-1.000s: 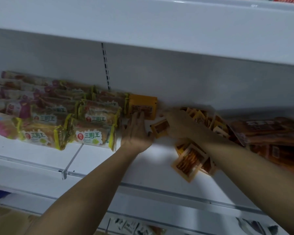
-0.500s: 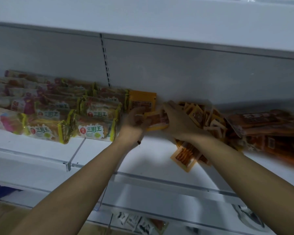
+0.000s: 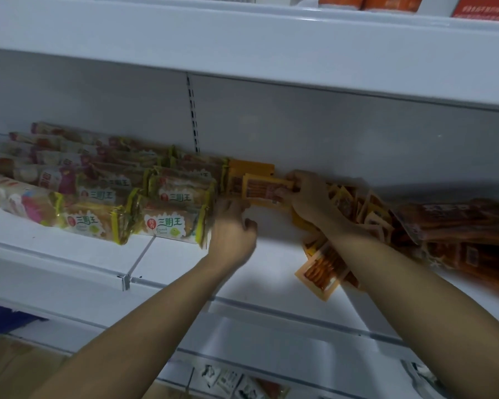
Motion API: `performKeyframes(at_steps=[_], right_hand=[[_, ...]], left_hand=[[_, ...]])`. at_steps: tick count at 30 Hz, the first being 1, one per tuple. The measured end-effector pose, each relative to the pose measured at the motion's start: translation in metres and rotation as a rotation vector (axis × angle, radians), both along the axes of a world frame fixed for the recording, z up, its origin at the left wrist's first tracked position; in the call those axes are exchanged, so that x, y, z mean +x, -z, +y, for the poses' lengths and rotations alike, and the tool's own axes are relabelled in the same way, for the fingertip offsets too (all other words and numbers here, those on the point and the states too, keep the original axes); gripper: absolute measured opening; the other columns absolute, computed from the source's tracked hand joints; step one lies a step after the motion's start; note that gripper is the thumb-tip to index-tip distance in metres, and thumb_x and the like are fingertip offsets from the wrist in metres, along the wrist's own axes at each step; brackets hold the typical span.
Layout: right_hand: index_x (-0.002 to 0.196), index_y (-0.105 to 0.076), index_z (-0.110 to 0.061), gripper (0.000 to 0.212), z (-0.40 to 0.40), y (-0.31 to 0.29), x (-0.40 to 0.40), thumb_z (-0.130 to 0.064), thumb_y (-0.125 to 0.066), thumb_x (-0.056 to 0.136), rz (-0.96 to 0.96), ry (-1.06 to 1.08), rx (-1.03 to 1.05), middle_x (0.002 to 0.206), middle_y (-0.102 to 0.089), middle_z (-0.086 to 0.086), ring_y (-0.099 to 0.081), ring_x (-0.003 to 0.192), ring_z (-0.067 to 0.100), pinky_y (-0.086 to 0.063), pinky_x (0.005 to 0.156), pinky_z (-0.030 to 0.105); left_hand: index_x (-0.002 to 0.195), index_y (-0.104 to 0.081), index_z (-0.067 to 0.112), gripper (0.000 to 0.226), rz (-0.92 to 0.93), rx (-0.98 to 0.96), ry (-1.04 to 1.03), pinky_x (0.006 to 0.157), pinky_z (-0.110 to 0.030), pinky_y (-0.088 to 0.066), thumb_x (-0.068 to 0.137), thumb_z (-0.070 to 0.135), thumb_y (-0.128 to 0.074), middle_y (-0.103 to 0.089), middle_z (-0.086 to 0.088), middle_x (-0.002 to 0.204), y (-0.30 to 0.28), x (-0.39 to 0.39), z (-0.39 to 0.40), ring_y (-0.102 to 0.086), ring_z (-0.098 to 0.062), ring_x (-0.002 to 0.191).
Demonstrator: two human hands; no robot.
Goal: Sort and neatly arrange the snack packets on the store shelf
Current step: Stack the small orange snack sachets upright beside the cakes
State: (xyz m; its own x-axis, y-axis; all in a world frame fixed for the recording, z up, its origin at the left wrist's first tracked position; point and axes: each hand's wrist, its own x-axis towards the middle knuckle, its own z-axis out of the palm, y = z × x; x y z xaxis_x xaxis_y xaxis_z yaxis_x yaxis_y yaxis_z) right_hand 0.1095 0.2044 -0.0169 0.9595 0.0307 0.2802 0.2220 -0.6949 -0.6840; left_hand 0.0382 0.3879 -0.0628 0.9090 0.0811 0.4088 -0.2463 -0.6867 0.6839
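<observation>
A small orange snack packet (image 3: pixel 261 191) is pinched by my right hand (image 3: pixel 307 197), which holds it upright against other orange packets (image 3: pixel 251 169) standing at the shelf's back wall. Just below and left of it is my left hand (image 3: pixel 232 226), its fingers loosely curled and holding nothing, beside the end of the sandwich-bread row. Behind my right wrist lies a loose heap of the same small orange packets (image 3: pixel 357 211). One more of these packets (image 3: pixel 320 276) lies flat towards the shelf's front.
Rows of yellow-edged sandwich bread packets (image 3: pixel 170 223) fill the left of the white shelf (image 3: pixel 185 260). Long red-brown packets (image 3: pixel 458 226) are piled at the right. An upper shelf (image 3: pixel 242 38) overhangs closely. Small packets (image 3: pixel 228 381) lie on the level below.
My right hand has carried the orange packet left and back to the standing ones. My left hand has come off it and dropped lower.
</observation>
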Motion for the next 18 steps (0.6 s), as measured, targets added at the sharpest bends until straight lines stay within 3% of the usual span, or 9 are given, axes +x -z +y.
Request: performKeyframes(at_steps=[5,10,15,18], right_hand=[[0.111,-0.071,-0.007,0.021,0.024,0.009,0.024,-0.010,-0.072,0.090,0.053,-0.023,-0.062,0.107,-0.072,0.012,-0.067,0.096,0.026,-0.044,0.075,0.026],[0.117,-0.072,-0.018,0.028,0.041,0.012,0.036,-0.016,-0.073,0.089,0.085,0.031,-0.097,0.115,-0.072,0.008,-0.067,0.106,0.026,-0.052,0.092,0.036],[0.113,-0.074,-0.014,0.027,0.045,0.009,0.039,-0.012,-0.076,0.086,0.061,0.062,-0.126,0.115,-0.073,0.008,-0.066,0.108,0.026,-0.047,0.092,0.032],[0.116,-0.070,-0.011,0.033,0.041,0.005,0.034,-0.011,-0.078,0.083,0.040,0.034,-0.169,0.114,-0.072,0.010,-0.067,0.107,0.027,-0.047,0.090,0.032]], left_hand=[[0.118,-0.066,0.008,0.044,-0.031,0.349,0.075,0.076,-0.044,-0.055,0.078,0.024,-0.056,-0.065,-0.012,0.117,0.021,0.015,-0.001,-0.061,-0.035,0.103],[0.122,-0.064,0.007,0.053,0.045,0.451,0.037,0.078,-0.044,-0.049,0.079,0.038,-0.056,-0.064,-0.013,0.116,0.027,0.021,-0.008,-0.060,-0.035,0.104],[0.113,-0.064,0.000,0.053,0.042,0.609,0.037,0.076,-0.043,-0.039,0.087,0.044,-0.050,-0.063,-0.020,0.115,0.036,0.027,-0.010,-0.060,-0.035,0.110],[0.103,-0.068,0.004,0.045,0.075,0.707,0.046,0.076,-0.045,-0.033,0.097,0.037,-0.039,-0.063,-0.022,0.114,0.047,0.032,-0.010,-0.056,-0.038,0.112]])
